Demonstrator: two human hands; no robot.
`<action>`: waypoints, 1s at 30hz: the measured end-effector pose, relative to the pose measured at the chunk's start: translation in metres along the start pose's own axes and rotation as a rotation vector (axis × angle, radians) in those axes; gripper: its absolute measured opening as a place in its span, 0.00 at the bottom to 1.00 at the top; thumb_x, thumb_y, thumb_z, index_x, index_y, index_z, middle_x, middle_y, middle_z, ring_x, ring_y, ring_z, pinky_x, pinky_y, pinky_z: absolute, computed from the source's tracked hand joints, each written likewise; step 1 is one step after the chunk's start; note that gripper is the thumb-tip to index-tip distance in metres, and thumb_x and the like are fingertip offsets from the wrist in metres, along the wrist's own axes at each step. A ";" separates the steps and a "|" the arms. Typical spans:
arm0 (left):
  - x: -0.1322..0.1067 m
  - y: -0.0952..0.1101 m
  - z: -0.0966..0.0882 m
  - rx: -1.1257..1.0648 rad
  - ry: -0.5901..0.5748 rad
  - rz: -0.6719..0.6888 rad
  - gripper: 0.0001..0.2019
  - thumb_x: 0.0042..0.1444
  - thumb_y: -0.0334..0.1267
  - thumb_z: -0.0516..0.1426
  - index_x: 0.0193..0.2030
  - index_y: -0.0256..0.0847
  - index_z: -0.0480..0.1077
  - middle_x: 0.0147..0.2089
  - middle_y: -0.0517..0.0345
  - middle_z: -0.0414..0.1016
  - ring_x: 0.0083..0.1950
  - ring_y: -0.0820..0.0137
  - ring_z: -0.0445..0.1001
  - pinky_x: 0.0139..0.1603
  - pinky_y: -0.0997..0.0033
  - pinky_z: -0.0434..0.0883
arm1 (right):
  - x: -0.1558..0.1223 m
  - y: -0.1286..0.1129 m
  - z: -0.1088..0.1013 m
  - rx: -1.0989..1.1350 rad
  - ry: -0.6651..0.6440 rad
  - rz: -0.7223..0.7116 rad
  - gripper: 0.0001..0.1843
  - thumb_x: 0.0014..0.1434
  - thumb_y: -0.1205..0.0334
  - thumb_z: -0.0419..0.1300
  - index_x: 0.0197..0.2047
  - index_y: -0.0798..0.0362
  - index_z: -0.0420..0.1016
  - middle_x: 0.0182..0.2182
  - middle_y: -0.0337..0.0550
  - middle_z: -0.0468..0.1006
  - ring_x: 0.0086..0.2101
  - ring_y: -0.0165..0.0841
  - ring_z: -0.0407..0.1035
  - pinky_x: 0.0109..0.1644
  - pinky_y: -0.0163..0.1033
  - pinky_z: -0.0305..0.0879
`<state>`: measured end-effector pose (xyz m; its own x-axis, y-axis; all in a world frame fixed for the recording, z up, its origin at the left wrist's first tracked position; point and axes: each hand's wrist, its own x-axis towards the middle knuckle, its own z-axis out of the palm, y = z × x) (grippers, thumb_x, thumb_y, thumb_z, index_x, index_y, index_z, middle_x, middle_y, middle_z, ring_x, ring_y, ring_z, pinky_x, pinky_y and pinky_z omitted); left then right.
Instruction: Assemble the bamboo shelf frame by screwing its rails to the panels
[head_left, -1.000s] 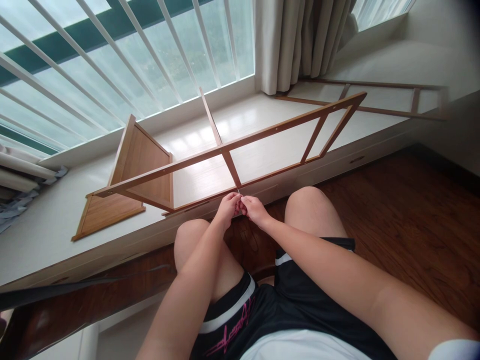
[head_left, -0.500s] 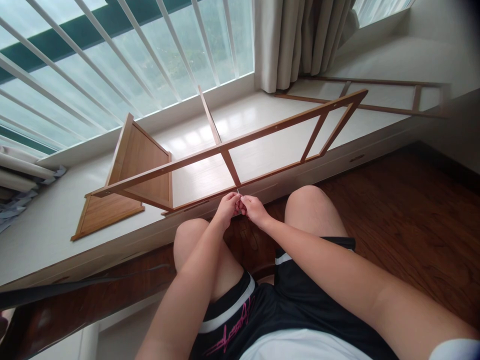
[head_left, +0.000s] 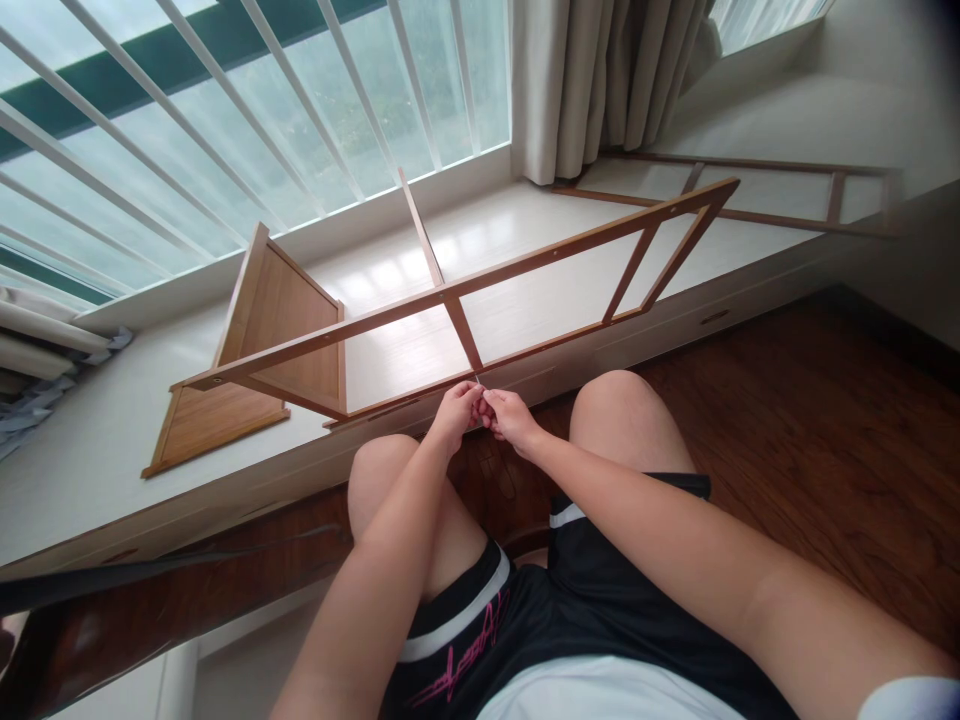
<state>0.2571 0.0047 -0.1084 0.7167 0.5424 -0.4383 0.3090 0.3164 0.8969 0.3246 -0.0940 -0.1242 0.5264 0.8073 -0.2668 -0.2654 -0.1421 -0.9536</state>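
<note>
Left hand [head_left: 455, 412] and right hand [head_left: 512, 417] are pressed together at frame centre. Their fingertips pinch a small pale piece [head_left: 477, 381], too small to identify, against the near rail of the wooden frame [head_left: 540, 262]. The frame stands tilted on the white ledge [head_left: 90, 450]. Wooden panel [head_left: 281, 320] at left. Second frame [head_left: 757, 165] lies flat at upper right, by the curtain [head_left: 592, 80].

The left hand [head_left: 456, 412] and right hand [head_left: 510, 418] touch at fingertips, fingers pinched.

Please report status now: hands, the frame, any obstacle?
Left hand and right hand pinched together on small pale piece. Piece at wooden frame, lower rail. No obstacle seen.
</note>
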 end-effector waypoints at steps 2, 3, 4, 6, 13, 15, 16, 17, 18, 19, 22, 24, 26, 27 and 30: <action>0.000 0.000 0.000 0.005 0.010 0.000 0.09 0.54 0.42 0.59 0.32 0.39 0.65 0.20 0.64 0.63 0.18 0.77 0.64 0.18 0.79 0.54 | 0.000 -0.001 -0.001 -0.030 0.005 -0.023 0.19 0.63 0.49 0.45 0.28 0.52 0.63 0.17 0.34 0.64 0.15 0.24 0.51 0.18 0.32 0.49; 0.001 0.000 0.000 0.006 0.017 -0.001 0.09 0.53 0.41 0.59 0.32 0.39 0.65 0.21 0.63 0.63 0.18 0.78 0.63 0.18 0.79 0.54 | 0.000 -0.001 -0.001 -0.051 0.011 -0.041 0.19 0.63 0.49 0.45 0.27 0.52 0.63 0.17 0.34 0.64 0.15 0.24 0.53 0.20 0.32 0.50; 0.001 0.000 0.000 0.007 0.024 -0.003 0.08 0.53 0.41 0.59 0.32 0.39 0.66 0.21 0.63 0.64 0.18 0.78 0.63 0.18 0.79 0.54 | 0.001 -0.001 -0.002 -0.076 0.019 -0.062 0.20 0.63 0.49 0.46 0.26 0.52 0.63 0.17 0.35 0.64 0.17 0.25 0.55 0.22 0.32 0.52; 0.001 -0.001 0.000 0.004 0.034 -0.007 0.07 0.53 0.40 0.59 0.33 0.39 0.66 0.22 0.63 0.64 0.18 0.78 0.62 0.18 0.79 0.54 | 0.002 -0.002 -0.004 -0.138 0.039 -0.099 0.20 0.63 0.50 0.48 0.24 0.53 0.63 0.17 0.35 0.65 0.19 0.25 0.58 0.25 0.32 0.55; 0.000 0.000 0.001 -0.019 0.045 -0.012 0.07 0.51 0.39 0.59 0.32 0.39 0.67 0.22 0.64 0.62 0.19 0.79 0.60 0.18 0.79 0.53 | 0.003 -0.004 -0.008 -0.391 0.094 -0.146 0.20 0.64 0.53 0.47 0.26 0.53 0.67 0.19 0.37 0.69 0.23 0.28 0.62 0.30 0.33 0.56; 0.000 0.000 0.001 -0.022 0.045 -0.017 0.07 0.51 0.39 0.59 0.32 0.39 0.67 0.22 0.64 0.62 0.19 0.79 0.60 0.18 0.79 0.53 | 0.002 -0.006 -0.009 -0.475 0.127 -0.150 0.18 0.64 0.54 0.48 0.28 0.52 0.69 0.23 0.40 0.73 0.26 0.30 0.64 0.33 0.35 0.54; -0.001 0.001 0.001 -0.021 0.044 -0.018 0.07 0.52 0.39 0.59 0.33 0.39 0.67 0.21 0.64 0.62 0.19 0.79 0.60 0.18 0.80 0.53 | 0.001 -0.007 -0.009 -0.516 0.147 -0.148 0.17 0.63 0.54 0.50 0.28 0.52 0.70 0.25 0.42 0.74 0.27 0.32 0.64 0.34 0.36 0.54; -0.001 0.001 0.001 -0.018 0.042 -0.019 0.07 0.52 0.39 0.59 0.33 0.39 0.67 0.22 0.64 0.61 0.19 0.79 0.60 0.18 0.80 0.53 | 0.000 -0.008 -0.009 -0.552 0.167 -0.145 0.15 0.63 0.54 0.51 0.29 0.52 0.70 0.26 0.43 0.74 0.28 0.33 0.64 0.34 0.37 0.53; -0.001 0.001 0.002 -0.015 0.040 -0.021 0.07 0.52 0.39 0.59 0.33 0.39 0.67 0.22 0.64 0.61 0.19 0.79 0.60 0.18 0.80 0.53 | -0.001 -0.009 -0.010 -0.581 0.184 -0.139 0.14 0.62 0.54 0.52 0.29 0.52 0.71 0.27 0.45 0.74 0.29 0.34 0.65 0.35 0.38 0.52; -0.001 0.001 0.002 -0.013 0.040 -0.021 0.07 0.53 0.40 0.58 0.33 0.39 0.67 0.22 0.64 0.61 0.19 0.79 0.60 0.18 0.80 0.53 | -0.002 -0.009 -0.010 -0.600 0.195 -0.133 0.14 0.62 0.54 0.52 0.30 0.52 0.71 0.27 0.45 0.74 0.30 0.35 0.65 0.35 0.38 0.51; 0.000 0.000 0.002 -0.020 0.039 -0.014 0.08 0.53 0.40 0.59 0.32 0.39 0.66 0.22 0.64 0.61 0.19 0.79 0.59 0.18 0.80 0.53 | -0.002 -0.011 -0.010 -0.599 0.197 -0.128 0.15 0.62 0.54 0.52 0.30 0.52 0.71 0.28 0.46 0.75 0.30 0.35 0.65 0.36 0.39 0.51; 0.001 -0.001 0.001 -0.033 0.032 -0.006 0.09 0.52 0.41 0.59 0.32 0.39 0.65 0.22 0.64 0.61 0.19 0.79 0.59 0.18 0.80 0.53 | -0.002 -0.011 -0.010 -0.552 0.180 -0.132 0.16 0.63 0.53 0.50 0.29 0.52 0.70 0.28 0.44 0.75 0.30 0.34 0.65 0.35 0.38 0.51; 0.002 -0.002 0.000 -0.035 0.023 0.004 0.10 0.52 0.42 0.60 0.32 0.39 0.65 0.22 0.64 0.61 0.19 0.79 0.59 0.18 0.80 0.53 | 0.000 -0.010 -0.010 -0.475 0.152 -0.132 0.17 0.63 0.53 0.49 0.27 0.52 0.69 0.25 0.42 0.74 0.28 0.32 0.64 0.35 0.37 0.53; 0.002 -0.003 0.000 -0.029 0.020 0.008 0.10 0.52 0.42 0.60 0.32 0.39 0.65 0.22 0.64 0.62 0.19 0.79 0.59 0.18 0.80 0.53 | 0.001 -0.009 -0.009 -0.427 0.133 -0.128 0.18 0.63 0.53 0.49 0.26 0.53 0.68 0.23 0.41 0.73 0.27 0.31 0.64 0.34 0.36 0.54; 0.001 -0.003 0.000 0.001 0.018 0.013 0.09 0.53 0.42 0.59 0.32 0.40 0.65 0.23 0.63 0.63 0.19 0.79 0.61 0.18 0.80 0.53 | 0.004 -0.006 -0.006 -0.257 0.072 -0.098 0.20 0.63 0.55 0.46 0.23 0.53 0.63 0.19 0.38 0.69 0.23 0.28 0.63 0.31 0.34 0.57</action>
<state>0.2569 0.0047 -0.1113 0.7091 0.5604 -0.4279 0.3004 0.3090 0.9024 0.3334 -0.0935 -0.1205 0.5980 0.7828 -0.1721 -0.0014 -0.2137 -0.9769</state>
